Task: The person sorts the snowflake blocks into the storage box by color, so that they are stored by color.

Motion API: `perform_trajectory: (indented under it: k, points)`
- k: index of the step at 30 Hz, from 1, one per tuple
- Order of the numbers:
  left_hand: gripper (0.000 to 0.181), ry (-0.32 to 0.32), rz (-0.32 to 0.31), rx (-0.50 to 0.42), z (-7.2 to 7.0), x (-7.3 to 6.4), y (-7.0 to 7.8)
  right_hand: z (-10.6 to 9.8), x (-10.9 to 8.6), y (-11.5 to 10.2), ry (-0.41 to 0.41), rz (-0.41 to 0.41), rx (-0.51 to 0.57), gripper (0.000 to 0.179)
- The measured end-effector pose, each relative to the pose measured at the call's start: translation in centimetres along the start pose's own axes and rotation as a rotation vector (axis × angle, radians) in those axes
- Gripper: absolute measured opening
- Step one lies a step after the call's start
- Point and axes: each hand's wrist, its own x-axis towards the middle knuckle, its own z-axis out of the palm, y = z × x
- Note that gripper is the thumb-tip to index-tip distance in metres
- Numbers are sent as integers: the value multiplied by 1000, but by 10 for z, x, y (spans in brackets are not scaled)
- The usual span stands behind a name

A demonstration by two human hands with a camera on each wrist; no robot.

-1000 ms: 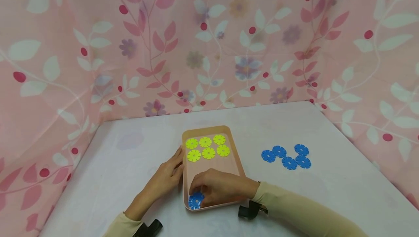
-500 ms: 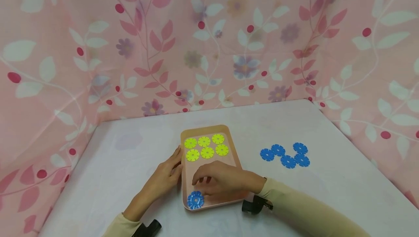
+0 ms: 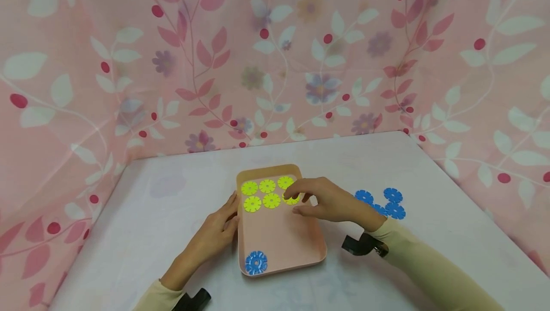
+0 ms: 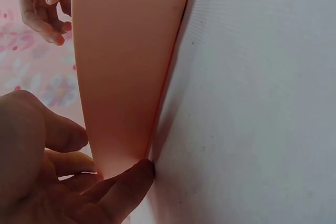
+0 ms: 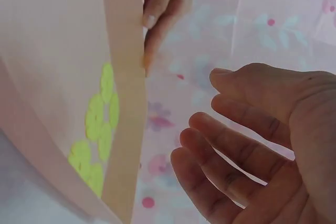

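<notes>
A pale pink, round-cornered tray (image 3: 283, 237) lies in the middle of the table. My left hand (image 3: 216, 232) rests along its left side, and in the left wrist view the fingertips (image 4: 137, 174) touch the outer wall. Two rows of yellow notched discs (image 3: 252, 204) fill the tray's far end. In its near left corner sits a blue notched disc (image 3: 256, 262). My right hand (image 3: 331, 201) hovers over the tray's right edge, fingers loosely bent and holding nothing, as the right wrist view also shows. It partly hides the yellow discs on the right.
Several blue notched discs (image 3: 393, 195) lie loosely grouped on the white table (image 3: 185, 225) to the right of the tray, partly hidden by my right hand. A pink flowered curtain (image 3: 240, 62) encloses the table's back and sides.
My right hand has let go of the blue disc in the tray's near left corner, then lifted and moved up and right across the tray. The left hand has stayed at the tray's side.
</notes>
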Motion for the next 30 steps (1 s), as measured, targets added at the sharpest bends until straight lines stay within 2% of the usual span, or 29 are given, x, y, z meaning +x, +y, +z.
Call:
perform_trajectory:
  k: [5,12,17,24,30]
  points:
    - [61,5,12,3,-1,0,-2,-13,-8,9,52,0,-35,35]
    - [62,-4,30,-47,-3,-3,-4,-31,-28,25,88,106,-83,41]
    - [63,5,41,-37,-4,-3,-5,-38,-41,37,112,166,-83,40]
    - [62,11,38,-33,-4,-3,-7,-49,-59,51,111,273,-103,37]
    - [61,8,38,-37,-4,-3,-7,-52,-78,66,96,298,-82,37]
